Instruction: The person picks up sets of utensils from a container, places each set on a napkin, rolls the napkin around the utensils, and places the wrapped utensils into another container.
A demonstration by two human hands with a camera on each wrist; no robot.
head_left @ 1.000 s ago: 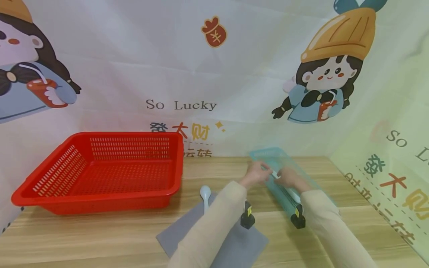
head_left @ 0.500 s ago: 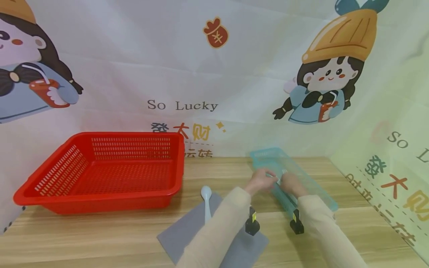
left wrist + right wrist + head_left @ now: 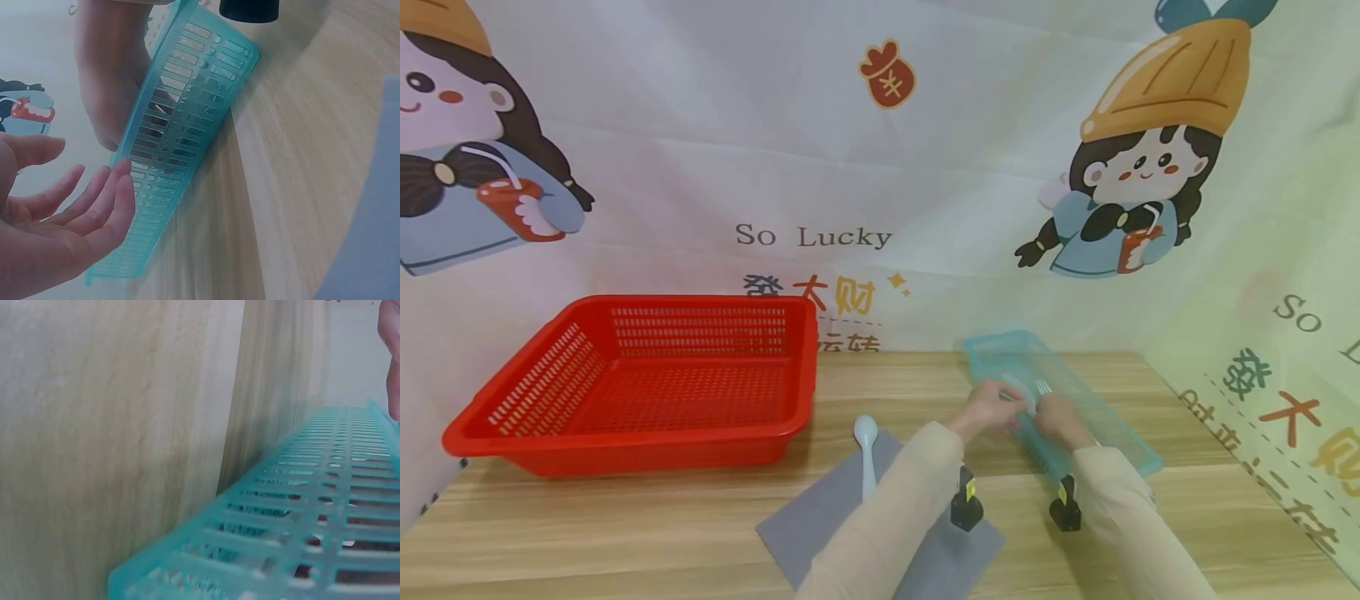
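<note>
A long translucent teal basket point(image 3: 1000, 342) stands at the right of the table. My right hand point(image 3: 1057, 419) is inside it and grips a fork point(image 3: 1043, 387), whose tines stick up past the fingers. Beside it, over the basket's left side, my left hand point(image 3: 989, 408) is slightly blurred. In the left wrist view that left hand point(image 3: 65, 228) has loosely bent fingers with nothing between them, near the basket wall point(image 3: 206, 81). The right wrist view shows mostly slotted basket wall point(image 3: 312, 487); whatever else lies inside is hard to tell.
A big red basket point(image 3: 647, 450) stands at the left. A pale blue spoon point(image 3: 866, 429) lies partly on a grey mat point(image 3: 820, 517), under the left sleeve point(image 3: 887, 517). Black wrist cameras point(image 3: 966, 504) hang below the sleeves. A printed cloth point(image 3: 775, 150) rises behind the table.
The left hand has shifted slightly right and forward of its earlier place. The fork's tines have come into sight above the right hand. The view has turned slightly left.
</note>
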